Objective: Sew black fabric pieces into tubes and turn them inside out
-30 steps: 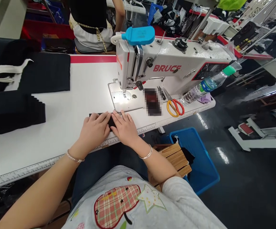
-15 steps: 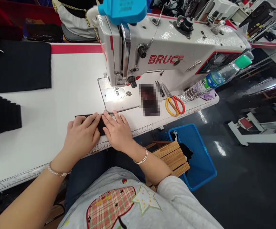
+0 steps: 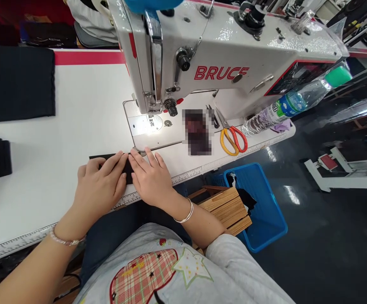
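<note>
Head camera is looking down on a narrow black fabric strip [image 3: 126,172] that is lying flat on the white sewing table [image 3: 75,88], just in front of the steel needle plate [image 3: 145,124]. The strip is matte and thin, and the hands are covering most of it. The left hand [image 3: 97,190] is resting open on it, fingers extended and pressing down without gripping. The right hand [image 3: 150,179] is also lying open, its edge touching the strip's end. Red capitals spell BRUCE on the white sewing machine [image 3: 221,46]. Beyond the plate, a pixelated object [image 3: 197,131] is lying beside orange-and-red scissors [image 3: 233,141] and a water bottle [image 3: 273,114] with a green cap. The bottle's label and the numbers on the ruler tape [image 3: 186,177] along the table edge are too small to read.
</note>
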Demonstrator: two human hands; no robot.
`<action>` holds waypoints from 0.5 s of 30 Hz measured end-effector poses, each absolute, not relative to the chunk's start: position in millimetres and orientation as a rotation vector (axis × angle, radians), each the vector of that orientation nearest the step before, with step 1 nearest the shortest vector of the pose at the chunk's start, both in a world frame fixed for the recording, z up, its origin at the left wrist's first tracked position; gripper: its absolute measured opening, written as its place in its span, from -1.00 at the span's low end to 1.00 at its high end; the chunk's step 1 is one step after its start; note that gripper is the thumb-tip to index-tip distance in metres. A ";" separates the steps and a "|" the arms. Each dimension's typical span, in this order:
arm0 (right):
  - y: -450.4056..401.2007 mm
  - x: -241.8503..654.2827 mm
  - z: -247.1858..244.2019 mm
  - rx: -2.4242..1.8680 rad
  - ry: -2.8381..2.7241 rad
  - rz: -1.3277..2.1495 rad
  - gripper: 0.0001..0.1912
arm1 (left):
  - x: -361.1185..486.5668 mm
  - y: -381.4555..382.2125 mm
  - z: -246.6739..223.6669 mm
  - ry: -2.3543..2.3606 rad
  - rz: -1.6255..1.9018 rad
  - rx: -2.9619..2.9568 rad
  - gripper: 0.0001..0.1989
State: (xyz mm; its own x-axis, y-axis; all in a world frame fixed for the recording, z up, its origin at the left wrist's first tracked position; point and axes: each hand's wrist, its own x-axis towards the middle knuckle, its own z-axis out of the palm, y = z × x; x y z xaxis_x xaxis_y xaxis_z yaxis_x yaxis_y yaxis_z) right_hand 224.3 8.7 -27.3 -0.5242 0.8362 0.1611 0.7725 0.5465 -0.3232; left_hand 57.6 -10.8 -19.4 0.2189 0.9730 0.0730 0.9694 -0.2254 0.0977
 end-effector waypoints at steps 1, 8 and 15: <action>8.7 224.4 -27.6 -1.330 -2.487 0.303 -0.48 | 57.4 -10.8 -20.0 1.934 0.178 2.431 -0.46; 8.6 224.4 -29.7 -1.323 -2.477 0.314 -0.48 | 55.4 -10.8 -24.2 1.943 0.178 2.486 -0.47; 8.1 223.9 -30.9 -1.327 -2.466 0.325 -0.48 | 55.8 -10.5 -27.3 1.951 0.202 2.502 -0.47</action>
